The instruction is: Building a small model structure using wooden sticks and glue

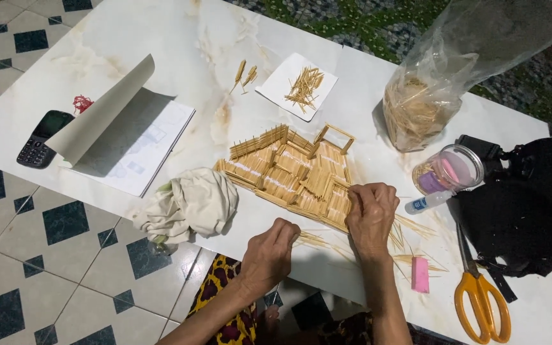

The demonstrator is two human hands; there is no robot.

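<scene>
While both forearms reach up from 6 o'clock, the right hand [372,214] rests palm-down, fingers curled on the toothpick model [289,172] at mid-counter [193,38]. Left hand [269,252], loosely closed, pinches loose toothpicks [311,239] at the model's 6 o'clock.

White marble-look table [180,38] with toothpick model [292,172], open booklet [129,137], phone [43,137], cloth [190,204], scissors [480,300], toothpick bag [429,96].

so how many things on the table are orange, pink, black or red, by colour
orange: 1, the scissors
pink: 1, the eraser block
black: 2, the phone and the bag
red: 1, the thread bundle
total: 5
</scene>
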